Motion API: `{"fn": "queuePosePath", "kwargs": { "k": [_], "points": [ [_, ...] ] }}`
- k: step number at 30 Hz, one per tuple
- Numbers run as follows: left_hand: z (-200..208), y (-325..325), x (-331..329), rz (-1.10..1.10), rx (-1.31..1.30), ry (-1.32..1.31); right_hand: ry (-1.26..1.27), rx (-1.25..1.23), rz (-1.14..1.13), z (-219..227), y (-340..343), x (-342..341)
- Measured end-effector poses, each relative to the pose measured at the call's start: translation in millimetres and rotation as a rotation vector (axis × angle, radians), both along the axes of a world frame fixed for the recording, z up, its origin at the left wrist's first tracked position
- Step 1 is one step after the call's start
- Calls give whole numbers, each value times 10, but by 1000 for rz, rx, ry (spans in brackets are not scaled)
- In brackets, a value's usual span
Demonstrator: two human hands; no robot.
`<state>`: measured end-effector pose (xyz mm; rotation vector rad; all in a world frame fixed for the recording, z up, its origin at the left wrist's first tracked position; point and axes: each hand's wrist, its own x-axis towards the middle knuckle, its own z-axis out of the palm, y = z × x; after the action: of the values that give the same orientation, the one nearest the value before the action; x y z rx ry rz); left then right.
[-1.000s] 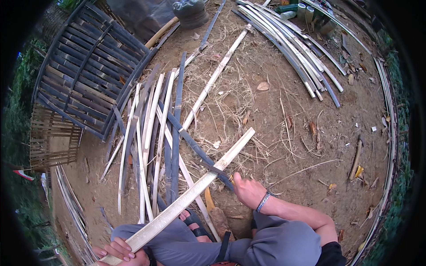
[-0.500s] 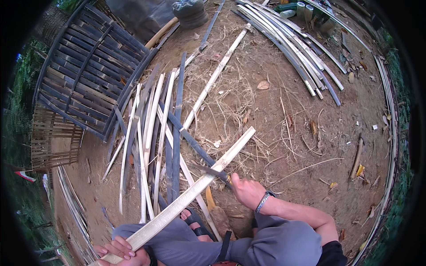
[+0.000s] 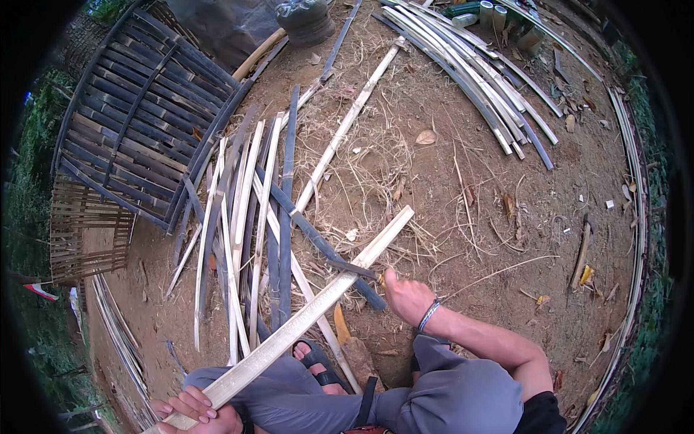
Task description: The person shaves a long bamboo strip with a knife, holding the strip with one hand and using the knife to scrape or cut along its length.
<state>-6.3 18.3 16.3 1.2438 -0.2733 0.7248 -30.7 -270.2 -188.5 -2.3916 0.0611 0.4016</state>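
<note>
My left hand (image 3: 194, 409) is closed round the near end of a long, pale split-bamboo strip (image 3: 307, 316), low at the left. The strip slants up across my left leg, its far end pointing to the upper right. In my right hand (image 3: 409, 298) is a knife (image 3: 356, 270), gripped by its yellowish handle, most of which my fingers cover. Its dark blade lies across the strip, near the far end. Beneath the strip a dark bamboo slat (image 3: 318, 242) runs crosswise, its lower end close to the knife.
Several loose bamboo strips (image 3: 242, 217) lie on the ground to the left, and another pile (image 3: 481, 79) is at the far right. A slatted bamboo panel (image 3: 144, 108) stands at the upper left. Curled shavings (image 3: 369, 159) litter the soil ahead. My sandalled foot (image 3: 318, 362) is below the strip.
My right hand and the knife have shifted slightly up and right along the strip, toward its far end. My left hand keeps its hold in nearly the same place.
</note>
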Motion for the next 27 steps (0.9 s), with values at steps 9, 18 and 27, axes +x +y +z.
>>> {"fn": "queuePosePath", "kwargs": {
  "k": [9,18,27],
  "points": [
    [-11,5,-31,-25,30,-39,-1,-25,42,93,56,-36],
    [-3,9,-32,-39,41,-46,20,-41,89,87,4,-47],
    [25,0,-32,-29,43,-53,59,41,75,199,-38,90]
  ]
}}
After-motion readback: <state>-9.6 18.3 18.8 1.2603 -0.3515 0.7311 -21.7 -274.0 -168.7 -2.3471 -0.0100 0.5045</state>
